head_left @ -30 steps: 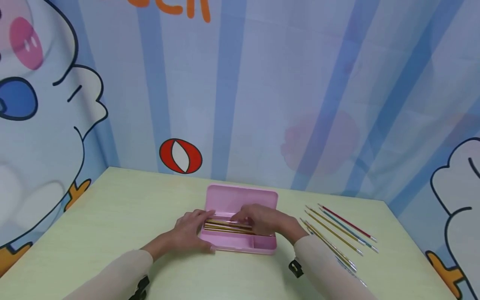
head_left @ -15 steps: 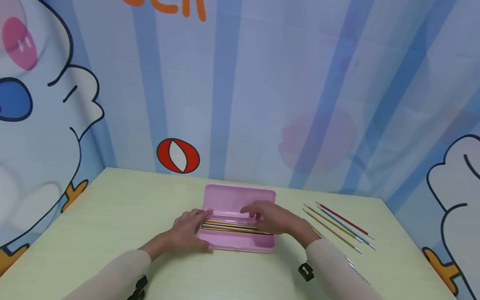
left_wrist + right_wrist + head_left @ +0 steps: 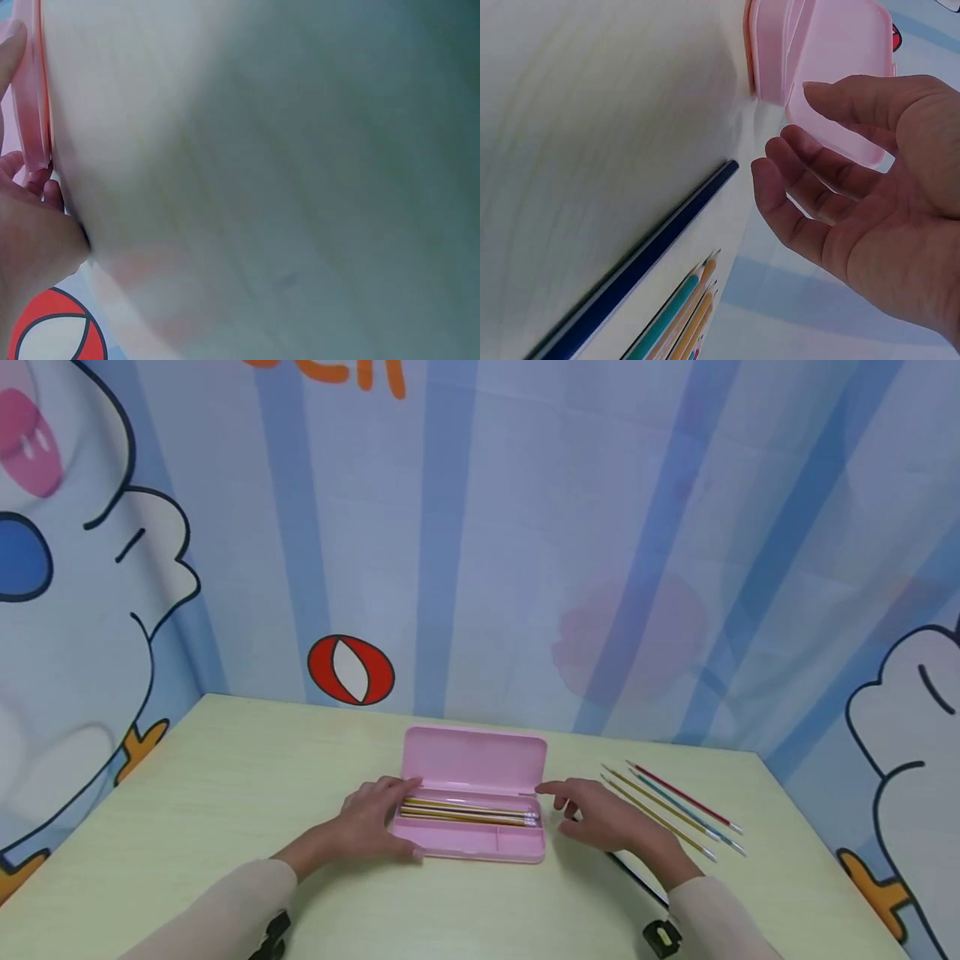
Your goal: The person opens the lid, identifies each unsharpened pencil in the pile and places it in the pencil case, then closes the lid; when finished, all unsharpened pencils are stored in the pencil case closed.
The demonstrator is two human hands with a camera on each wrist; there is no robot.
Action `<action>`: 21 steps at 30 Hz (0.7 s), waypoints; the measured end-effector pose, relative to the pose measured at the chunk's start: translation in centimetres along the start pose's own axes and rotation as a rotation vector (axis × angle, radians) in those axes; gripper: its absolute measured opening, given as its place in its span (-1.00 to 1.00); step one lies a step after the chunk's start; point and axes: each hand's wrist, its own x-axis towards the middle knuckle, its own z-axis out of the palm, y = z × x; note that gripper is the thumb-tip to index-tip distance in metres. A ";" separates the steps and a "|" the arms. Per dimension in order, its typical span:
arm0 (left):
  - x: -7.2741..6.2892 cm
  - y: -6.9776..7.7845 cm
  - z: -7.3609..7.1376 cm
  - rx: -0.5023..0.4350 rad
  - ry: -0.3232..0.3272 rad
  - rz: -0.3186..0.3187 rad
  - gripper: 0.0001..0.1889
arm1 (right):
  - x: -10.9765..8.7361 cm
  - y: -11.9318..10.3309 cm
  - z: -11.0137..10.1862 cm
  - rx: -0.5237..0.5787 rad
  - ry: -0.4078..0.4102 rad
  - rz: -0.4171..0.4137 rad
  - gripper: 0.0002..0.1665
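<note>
A pink pencil case [image 3: 468,852] lies with its lid raised at the table's middle. Several gold and dark pencils [image 3: 468,811] lie side by side in its long compartment, white ends to the right. My left hand [image 3: 372,820] holds the case's left end, thumb at the front edge and fingers at the back; the left wrist view shows it at the left border. Just off the case's right end, my right hand [image 3: 600,814] hovers with loosely bent fingers, nothing between them in the right wrist view [image 3: 877,180]. Beneath it lies a dark blue pencil [image 3: 652,255] on the table.
To the right, several loose pencils [image 3: 686,797] in red, teal and gold lie slanted on the pale table [image 3: 262,760]. The case's small front-right compartment [image 3: 519,839] shows bare pink. Behind the table hangs a blue striped cloth [image 3: 495,568] with cartoon figures.
My right hand has drawn out of the case to the right, uncovering the pencils' white ends. The left hand keeps its hold on the case. The view has shifted slightly.
</note>
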 end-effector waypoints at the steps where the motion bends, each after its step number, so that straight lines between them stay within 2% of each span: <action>1: 0.0 0.0 0.0 -0.001 0.002 -0.001 0.09 | -0.3 0.1 -0.1 0.003 0.000 0.006 -0.36; 11: 0.1 -0.2 0.0 0.008 0.004 0.005 0.09 | -3.0 1.2 -0.3 -0.029 -0.019 0.067 -0.29; 16: 0.1 -0.2 -0.1 0.013 0.003 -0.003 0.09 | -3.7 1.6 -0.2 -0.057 -0.023 0.121 -0.24; 21: 0.0 0.0 0.0 0.005 -0.004 -0.013 0.08 | -4.2 2.2 0.0 -0.059 -0.035 0.120 -0.19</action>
